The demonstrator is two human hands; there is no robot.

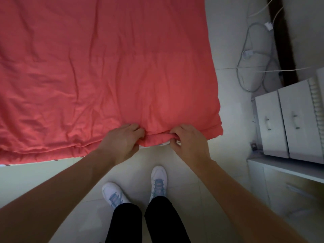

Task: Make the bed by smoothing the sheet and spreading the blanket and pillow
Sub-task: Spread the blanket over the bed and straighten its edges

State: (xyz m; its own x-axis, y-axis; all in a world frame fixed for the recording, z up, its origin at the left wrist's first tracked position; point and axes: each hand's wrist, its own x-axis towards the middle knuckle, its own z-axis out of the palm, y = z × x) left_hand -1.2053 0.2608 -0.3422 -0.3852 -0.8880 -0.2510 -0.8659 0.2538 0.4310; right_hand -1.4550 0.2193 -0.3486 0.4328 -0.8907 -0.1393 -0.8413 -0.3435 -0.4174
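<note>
2 grips: left hand [121, 144] and right hand [189, 141] fingers [133, 128] apparently clench blanket [105, 67] edge.

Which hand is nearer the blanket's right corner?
Right. The right hand grips the near edge of the blanket just short of that corner. The left hand grips the same edge farther along, on the right hand's other side.

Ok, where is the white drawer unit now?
In the head view, the drawer unit sits at the right edge, right of the near corner of the red blanket, with grey cables on the floor beyond it.
</note>
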